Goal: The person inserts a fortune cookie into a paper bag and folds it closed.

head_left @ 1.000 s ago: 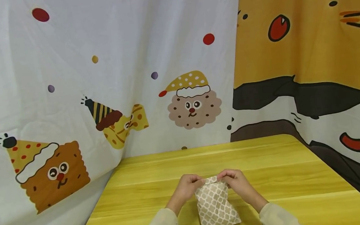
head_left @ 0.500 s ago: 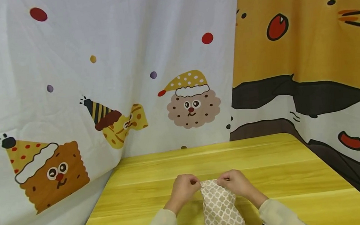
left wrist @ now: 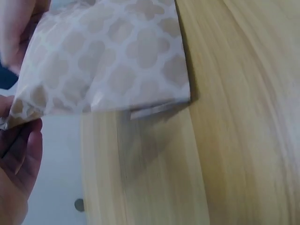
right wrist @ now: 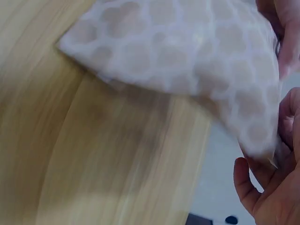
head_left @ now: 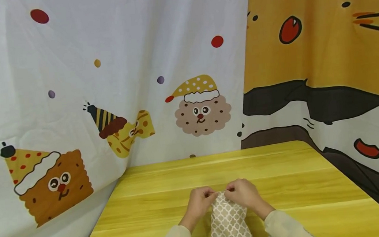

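A beige paper bag (head_left: 230, 222) with a white lattice print stands near the front of the table in the head view, its top end towards the far side. My left hand (head_left: 200, 204) pinches the top edge at its left corner. At the right of that edge, my right hand (head_left: 245, 194) pinches it too, close to the left one. In the left wrist view the bag (left wrist: 126, 56) spreads across the upper part, its bottom end near the wood. The right wrist view shows the bag (right wrist: 178, 51) blurred, with the right hand (right wrist: 276, 187) at its lower corner.
The yellow wood-grain table (head_left: 155, 201) reaches back to a white curtain (head_left: 131, 45) printed with cartoon biscuits. An orange and black cartoon cloth (head_left: 317, 61) hangs along the right side.
The folded strip at the bag's top seen a second ago was opened out by half a second ago. Since then, both hands have come closer together on the top edge.
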`<control>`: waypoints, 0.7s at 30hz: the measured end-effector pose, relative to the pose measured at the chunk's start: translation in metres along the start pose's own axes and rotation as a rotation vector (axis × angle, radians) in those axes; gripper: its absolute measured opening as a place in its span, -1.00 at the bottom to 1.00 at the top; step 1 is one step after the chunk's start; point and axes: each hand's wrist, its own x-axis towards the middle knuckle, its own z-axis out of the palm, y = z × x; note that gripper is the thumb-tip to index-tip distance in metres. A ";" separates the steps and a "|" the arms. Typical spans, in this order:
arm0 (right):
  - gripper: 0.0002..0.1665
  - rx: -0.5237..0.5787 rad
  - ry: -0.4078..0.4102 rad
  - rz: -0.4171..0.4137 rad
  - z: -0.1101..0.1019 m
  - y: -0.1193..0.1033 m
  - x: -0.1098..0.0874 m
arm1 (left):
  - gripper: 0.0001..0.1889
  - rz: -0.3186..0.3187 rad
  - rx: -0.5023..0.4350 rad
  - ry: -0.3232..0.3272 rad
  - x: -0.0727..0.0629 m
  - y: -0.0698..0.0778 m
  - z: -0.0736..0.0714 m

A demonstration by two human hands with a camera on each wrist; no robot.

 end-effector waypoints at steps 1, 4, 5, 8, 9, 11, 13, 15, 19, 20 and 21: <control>-0.72 -0.012 0.009 0.019 -0.002 0.001 -0.001 | -0.86 0.009 0.012 0.019 0.000 -0.002 0.000; -0.61 -0.027 0.028 0.101 -0.008 0.009 -0.005 | -0.86 0.003 0.047 0.049 -0.001 -0.008 -0.004; -0.59 -0.021 0.032 0.131 -0.010 0.012 -0.006 | -0.86 -0.003 0.055 0.051 -0.001 -0.010 -0.006; -0.61 0.053 0.042 0.203 -0.014 0.019 -0.008 | -0.85 -0.022 0.053 0.058 -0.001 -0.015 -0.012; -0.65 0.097 0.040 0.218 -0.015 0.021 -0.008 | -0.84 -0.035 0.043 0.056 -0.001 -0.016 -0.014; -0.71 0.202 0.020 0.214 -0.014 0.022 -0.008 | -0.83 -0.060 0.016 0.051 -0.001 -0.018 -0.017; -0.71 0.291 -0.003 0.210 -0.010 0.022 -0.009 | -0.83 -0.093 -0.017 0.043 -0.001 -0.020 -0.017; -0.67 0.345 -0.017 0.221 -0.004 0.023 -0.010 | -0.85 -0.128 -0.048 0.039 0.000 -0.022 -0.015; -0.67 0.299 0.044 0.265 0.003 0.035 -0.011 | -0.86 -0.160 -0.039 0.086 0.005 -0.030 -0.012; -0.66 0.255 0.062 0.271 0.001 0.040 -0.012 | -0.85 -0.150 -0.001 0.112 0.005 -0.034 -0.014; -0.59 0.201 0.070 0.273 -0.002 0.047 -0.013 | -0.84 -0.146 0.043 0.136 0.006 -0.037 -0.017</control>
